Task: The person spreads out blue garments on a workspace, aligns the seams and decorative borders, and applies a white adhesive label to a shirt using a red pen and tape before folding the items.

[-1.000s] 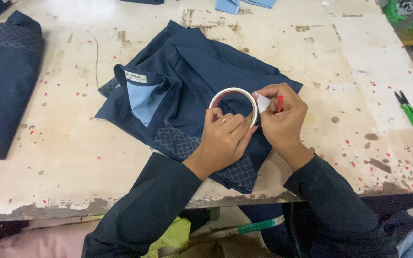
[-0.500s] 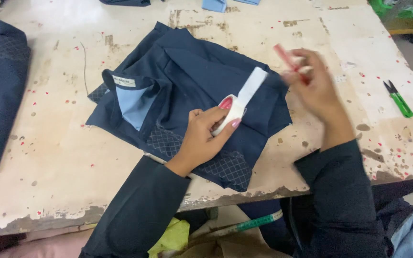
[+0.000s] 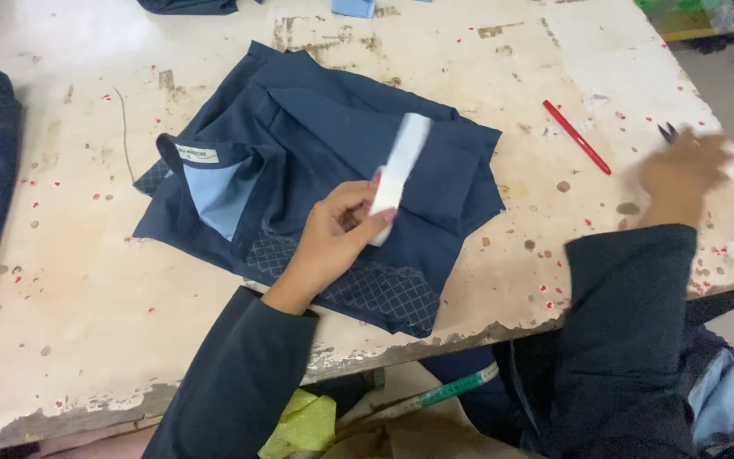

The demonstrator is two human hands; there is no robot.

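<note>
Left hand [image 3: 337,234] grips a white tape roll [image 3: 398,174] above a folded navy garment [image 3: 324,170] on the worn table [image 3: 70,323]; right hand [image 3: 681,174], blurred beside small snips [image 3: 667,132], grip unclear; red pen [image 3: 577,137] lies nearby.

One folded navy garment [image 3: 316,161], one white strip [image 3: 398,170], one red pen [image 3: 577,137], two hands

Left hand [image 3: 337,234] pinching white strip [image 3: 398,174] over navy garment [image 3: 316,161], right hand [image 3: 681,174] blurred — perhaps touching snips [image 3: 667,132]
</note>
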